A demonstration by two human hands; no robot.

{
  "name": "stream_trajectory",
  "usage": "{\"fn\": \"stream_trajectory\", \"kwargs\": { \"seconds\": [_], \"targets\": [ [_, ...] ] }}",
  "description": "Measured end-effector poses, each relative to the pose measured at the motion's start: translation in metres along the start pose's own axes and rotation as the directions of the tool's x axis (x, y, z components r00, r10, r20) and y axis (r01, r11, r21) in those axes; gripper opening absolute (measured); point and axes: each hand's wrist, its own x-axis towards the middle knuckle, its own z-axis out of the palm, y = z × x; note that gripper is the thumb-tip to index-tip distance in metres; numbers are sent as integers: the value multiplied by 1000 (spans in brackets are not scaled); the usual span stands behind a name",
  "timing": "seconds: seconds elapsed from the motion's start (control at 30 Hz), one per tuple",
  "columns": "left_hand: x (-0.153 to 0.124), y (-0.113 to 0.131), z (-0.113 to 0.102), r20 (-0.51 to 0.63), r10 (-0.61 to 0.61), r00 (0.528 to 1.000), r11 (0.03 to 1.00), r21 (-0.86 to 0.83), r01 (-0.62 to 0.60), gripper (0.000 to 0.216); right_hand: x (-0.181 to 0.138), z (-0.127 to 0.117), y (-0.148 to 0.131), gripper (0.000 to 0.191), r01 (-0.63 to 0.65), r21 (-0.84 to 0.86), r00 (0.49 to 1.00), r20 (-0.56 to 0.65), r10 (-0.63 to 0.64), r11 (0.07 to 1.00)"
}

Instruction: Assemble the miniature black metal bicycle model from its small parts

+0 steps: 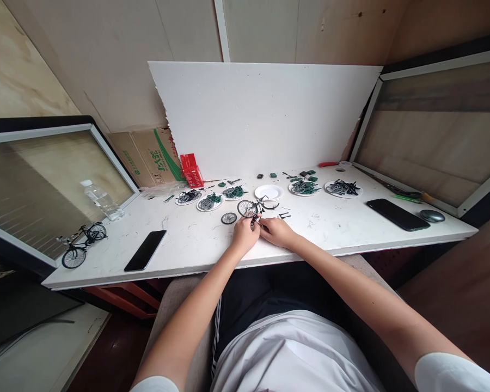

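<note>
A partly assembled black miniature bicycle point(248, 208) is held just above the white table, its spoked wheel and frame showing beyond my fingers. My left hand point(245, 234) is closed on its near end. Right beside it, my right hand point(278, 231) is closed in a pinch at the same end of the bicycle; whatever small part lies between those fingertips is hidden. A loose black wheel point(229, 218) rests on the table to the left of the hands. Some small black parts point(285, 215) lie to the right.
Paper plates of small black and green parts point(209, 202) stand across the back, around a bare white plate point(268, 192). A finished miniature bicycle point(81, 245), a bottle point(103, 200) and a phone point(145, 251) are left; another phone point(397, 214) and a mouse point(432, 215) are right.
</note>
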Motion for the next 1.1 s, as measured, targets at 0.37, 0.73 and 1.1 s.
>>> {"fn": "stream_trajectory", "kwargs": {
  "seconds": [0.37,0.73,1.1],
  "targets": [
    [0,0,0,-22,4,1000,1000,7,-4,34,0,2,3,29,0,-3,1000,12,0,1000],
    [0,0,-2,-122,-29,992,1000,-13,27,31,-1,1,2,31,-62,1,997,-37,62,998],
    [1,-1,-1,-154,-17,988,1000,18,20,33,-2,-3,0,22,-119,221,966,-200,165,968]
  ]
}}
